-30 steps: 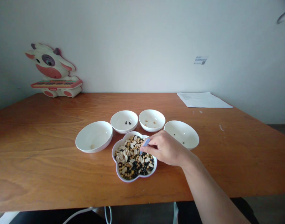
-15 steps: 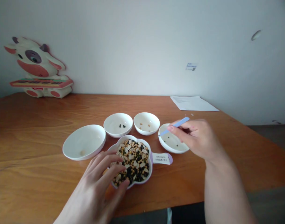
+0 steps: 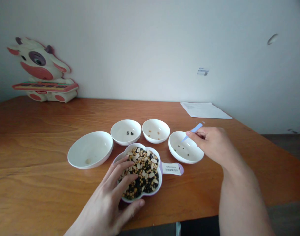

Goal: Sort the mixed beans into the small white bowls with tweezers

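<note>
My right hand (image 3: 209,142) pinches light blue tweezers (image 3: 193,131). Their tips point down into the rightmost white bowl (image 3: 186,160), just above several small greenish beans (image 3: 183,149). My left hand (image 3: 118,190) lies with fingers spread over the left edge of a flower-shaped dish (image 3: 161,178) with a labelled handle. Its fingertips reach over the mix of peanuts, yellow beans and dark beans (image 3: 145,167); the thumb sticks out at the near side. Part of the mix is hidden under the fingers.
A large white bowl (image 3: 91,139) at left holds one pale piece. Behind the dish, one bowl (image 3: 121,126) has black beans, another (image 3: 152,124) a few yellowish ones. Paper (image 3: 205,109) and a cow toy keyboard (image 3: 45,73) stand or lie at the back.
The tweezers' tips have moved from the right bowl's left rim to over its inside, and another small bean now shows there. My left thumb has swung outward from the dish.
</note>
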Tool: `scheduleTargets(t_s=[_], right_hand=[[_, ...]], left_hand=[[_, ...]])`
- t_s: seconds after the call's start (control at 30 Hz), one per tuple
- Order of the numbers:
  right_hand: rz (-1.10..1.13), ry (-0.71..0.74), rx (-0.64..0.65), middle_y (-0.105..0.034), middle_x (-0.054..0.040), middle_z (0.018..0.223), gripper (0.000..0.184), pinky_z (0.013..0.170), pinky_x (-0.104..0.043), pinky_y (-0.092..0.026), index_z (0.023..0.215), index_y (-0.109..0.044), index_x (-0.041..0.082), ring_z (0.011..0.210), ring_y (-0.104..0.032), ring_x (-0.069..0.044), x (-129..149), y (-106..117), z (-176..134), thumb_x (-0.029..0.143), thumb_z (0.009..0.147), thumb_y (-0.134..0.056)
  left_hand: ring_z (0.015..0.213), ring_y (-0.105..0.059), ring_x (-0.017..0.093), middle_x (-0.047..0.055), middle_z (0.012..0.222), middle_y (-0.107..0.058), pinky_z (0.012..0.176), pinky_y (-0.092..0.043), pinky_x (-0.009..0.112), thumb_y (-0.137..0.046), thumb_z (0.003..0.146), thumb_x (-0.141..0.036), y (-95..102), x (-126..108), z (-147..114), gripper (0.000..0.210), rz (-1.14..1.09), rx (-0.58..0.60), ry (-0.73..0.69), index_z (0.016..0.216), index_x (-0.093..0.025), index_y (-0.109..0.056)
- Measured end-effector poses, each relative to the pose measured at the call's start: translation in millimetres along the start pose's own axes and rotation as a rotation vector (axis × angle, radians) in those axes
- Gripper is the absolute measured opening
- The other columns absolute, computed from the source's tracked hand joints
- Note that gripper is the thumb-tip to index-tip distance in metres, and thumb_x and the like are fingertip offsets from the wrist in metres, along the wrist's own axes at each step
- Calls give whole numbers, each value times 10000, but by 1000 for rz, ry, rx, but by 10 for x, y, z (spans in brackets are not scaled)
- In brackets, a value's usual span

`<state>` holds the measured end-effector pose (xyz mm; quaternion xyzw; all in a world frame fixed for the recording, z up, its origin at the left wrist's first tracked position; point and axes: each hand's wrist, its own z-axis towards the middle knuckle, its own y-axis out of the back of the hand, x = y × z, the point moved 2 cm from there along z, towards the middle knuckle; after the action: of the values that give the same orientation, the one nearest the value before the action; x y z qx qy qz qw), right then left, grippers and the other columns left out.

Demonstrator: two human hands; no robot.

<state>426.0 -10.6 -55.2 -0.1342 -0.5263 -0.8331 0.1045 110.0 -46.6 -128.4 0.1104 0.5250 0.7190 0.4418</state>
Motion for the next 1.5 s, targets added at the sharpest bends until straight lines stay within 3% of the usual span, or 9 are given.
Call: scheduleTargets(t_s=[0.13, 0.33, 0.5, 0.6, 0.77, 0.93, 1.13, 1.33, 1.5], right_hand=[[150, 97, -57, -500, 5, 477, 446, 473, -268, -264, 550, -574, 169, 464, -413, -109, 357, 18, -83, 448, 898, -556], [189, 269, 263, -513, -1, 468, 463, 482, -264, -247, 497, -522, 167, 454, -391, -89, 808, -236, -143, 358, 917, -558], [122, 253, 408, -426, 35, 437, 467, 461, -270, -187, 473, -426, 162, 439, -282, -68, 851, -405, -178, 312, 877, -605], [252, 291, 478, -461, 38, 463, 446, 467, -256, -233, 498, -461, 159, 461, -329, -68, 880, -411, -215, 315, 890, -605], [398, 327, 460, -558, 12, 533, 376, 502, -249, -312, 571, -595, 154, 499, -423, -83, 911, -334, -227, 302, 916, -582], [435, 397, 590, -646, -17, 593, 311, 524, -241, -364, 622, -680, 154, 519, -507, -94, 923, -392, -264, 296, 893, -626], [467, 381, 447, -706, -39, 666, 253, 612, -262, -439, 702, -738, 173, 609, -603, -138, 948, -391, -212, 258, 907, -614], [462, 411, 535, -722, -40, 703, 208, 601, -254, -449, 775, -771, 184, 617, -620, -137, 957, -400, -247, 282, 898, -634], [449, 390, 459, -734, -49, 741, 213, 651, -266, -465, 784, -771, 180, 656, -636, -146, 932, -392, -227, 270, 905, -621]], left_hand=[[1318, -472, 343, 111, 1409, -481, 986, -563, 494, -653, 864, -369, -10, -14, -29, 401, -17, -10, 8, 1233, -245, -557], [1290, -489, 326, 126, 1365, -501, 975, -564, 491, -637, 883, -371, -9, -34, -19, 359, -42, 1, 4, 1204, -234, -553], [1266, -501, 335, 126, 1343, -519, 966, -562, 512, -642, 875, -407, -13, -47, 42, 379, -43, 31, 5, 1204, -236, -562], [1262, -503, 333, 127, 1339, -521, 964, -563, 507, -649, 871, -409, -30, -40, 42, 390, -46, 21, 7, 1210, -237, -558], [1252, -513, 323, 129, 1343, -515, 969, -560, 488, -655, 870, -400, -21, -31, 12, 364, -85, 11, 17, 1174, -230, -549], [1277, -487, 329, 128, 1336, -524, 1015, -521, 521, -662, 858, -403, -7, -48, 76, 361, -93, 22, 14, 1154, -222, -560], [1327, -435, 343, 132, 1362, -520, 1048, -493, 535, -674, 840, -434, -31, -57, 102, 485, -70, 11, 33, 1250, -209, -546], [1286, -478, 332, 117, 1351, -529, 1029, -510, 521, -674, 836, -465, -30, -54, 95, 549, -86, 24, 58, 1308, -236, -514], [1261, -502, 329, 125, 1321, -549, 1007, -525, 512, -669, 844, -453, -16, -61, 99, 520, -98, 7, 56, 1283, -219, -517]])
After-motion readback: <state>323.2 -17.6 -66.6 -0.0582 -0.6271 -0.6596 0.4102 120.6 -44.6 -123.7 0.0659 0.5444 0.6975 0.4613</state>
